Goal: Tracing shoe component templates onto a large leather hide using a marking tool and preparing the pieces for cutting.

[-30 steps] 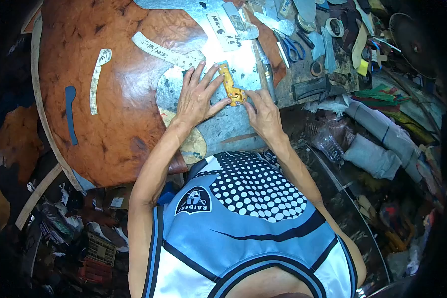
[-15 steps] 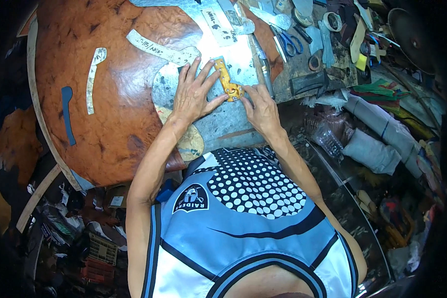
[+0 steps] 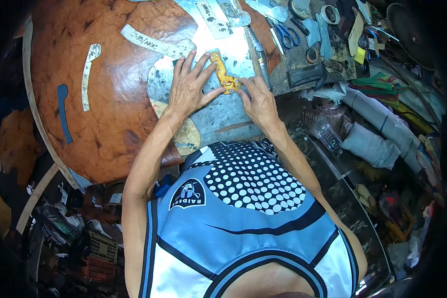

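Observation:
A flat yellow L-shaped piece with dotted markings (image 3: pixel 219 63) lies on a grey metal sheet (image 3: pixel 223 115) near the table's front edge. My left hand (image 3: pixel 187 89) rests flat beside it with fingers spread. Its fingertips meet the long arm of the piece, and the thumb reaches the lower end. At that lower right end, thumb and fingers of my right hand (image 3: pixel 260 102) are pinched at the edge of the piece. Whether a small tool sits between those fingertips cannot be made out.
Brown mottled leather (image 3: pixel 119 99) covers the table's left. On it lie a curved white template (image 3: pixel 156 44), a narrow white template (image 3: pixel 87 79) and a dark blue strip (image 3: pixel 63 114). Blue-handled scissors (image 3: pixel 288 37), a tape roll (image 3: pixel 330 15) and a black tool (image 3: pixel 308 75) lie right.
The whole view has shifted slightly, so everything sits a little higher and further left. Both hands keep nearly the same place on the yellow piece.

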The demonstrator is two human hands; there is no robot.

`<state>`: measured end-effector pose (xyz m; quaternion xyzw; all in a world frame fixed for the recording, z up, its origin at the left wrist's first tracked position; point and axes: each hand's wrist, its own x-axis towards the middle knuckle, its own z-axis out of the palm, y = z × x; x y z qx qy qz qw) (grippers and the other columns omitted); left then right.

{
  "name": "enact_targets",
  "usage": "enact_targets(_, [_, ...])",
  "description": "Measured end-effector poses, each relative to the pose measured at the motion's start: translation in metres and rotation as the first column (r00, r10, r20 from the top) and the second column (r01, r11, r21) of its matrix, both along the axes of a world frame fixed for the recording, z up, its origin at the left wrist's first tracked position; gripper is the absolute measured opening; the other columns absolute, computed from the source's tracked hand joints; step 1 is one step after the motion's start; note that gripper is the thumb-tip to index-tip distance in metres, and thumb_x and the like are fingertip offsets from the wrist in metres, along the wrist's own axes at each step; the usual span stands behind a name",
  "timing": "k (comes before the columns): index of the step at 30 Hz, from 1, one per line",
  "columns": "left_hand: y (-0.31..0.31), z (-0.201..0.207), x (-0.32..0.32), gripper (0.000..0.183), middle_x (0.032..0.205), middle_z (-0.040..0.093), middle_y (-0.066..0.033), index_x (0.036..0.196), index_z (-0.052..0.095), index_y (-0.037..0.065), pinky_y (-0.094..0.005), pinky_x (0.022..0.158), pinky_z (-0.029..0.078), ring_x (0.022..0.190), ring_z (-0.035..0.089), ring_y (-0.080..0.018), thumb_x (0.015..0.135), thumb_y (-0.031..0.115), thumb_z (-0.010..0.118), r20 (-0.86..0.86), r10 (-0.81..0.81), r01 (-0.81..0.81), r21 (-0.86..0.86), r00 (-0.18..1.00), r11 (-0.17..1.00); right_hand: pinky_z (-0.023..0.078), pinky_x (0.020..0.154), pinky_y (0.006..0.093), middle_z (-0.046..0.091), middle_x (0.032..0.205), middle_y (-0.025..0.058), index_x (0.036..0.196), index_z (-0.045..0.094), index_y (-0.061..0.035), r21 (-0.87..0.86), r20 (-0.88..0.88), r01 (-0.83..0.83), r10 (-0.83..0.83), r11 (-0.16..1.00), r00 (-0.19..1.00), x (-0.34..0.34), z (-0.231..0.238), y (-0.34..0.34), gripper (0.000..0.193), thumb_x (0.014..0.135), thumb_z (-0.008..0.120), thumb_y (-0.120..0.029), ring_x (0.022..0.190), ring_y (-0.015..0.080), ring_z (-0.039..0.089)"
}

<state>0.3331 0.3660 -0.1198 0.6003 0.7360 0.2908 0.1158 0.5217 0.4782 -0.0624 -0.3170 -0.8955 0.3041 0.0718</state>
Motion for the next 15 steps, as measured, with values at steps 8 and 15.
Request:
enact_targets(8, [-0.0016,-0.0006,-0.0005,0.063,0.145,0.048,-0.0135,0.124,0.065,0.008,-0.0567,0.114,0.024,0.140,0.033,-0.0400,0.079,0.052,0.074,-0.003,-0.008,0.008,-0.012,1.000,1.000,0.054,0.073,0.0404,0.058,0.098,0.0157,0.113,0.064,0.0023,-0.003,0.006,-0.006,0.006,1.000,1.000,-0.0008,0.0012,-0.0022,0.028,0.085,0.068,-0.003,0.085,0.0321,0.064])
enact_targets(15, [-0.0001,0.0000,-0.0010,0.064,0.144,0.050,-0.0138,0.124,0.065,0.008,-0.0564,0.114,0.024,0.140,0.032,-0.0394,0.078,0.051,0.076,-0.005,-0.006,0.006,-0.002,1.000,1.000,0.053,0.073,0.0393,0.059,0.099,0.0147,0.114,0.064,-0.0018,0.002,0.000,0.008,-0.008,1.000,1.000,-0.0011,0.0017,-0.0003,0.031,0.084,0.070,-0.002,0.086,0.0330,0.064])
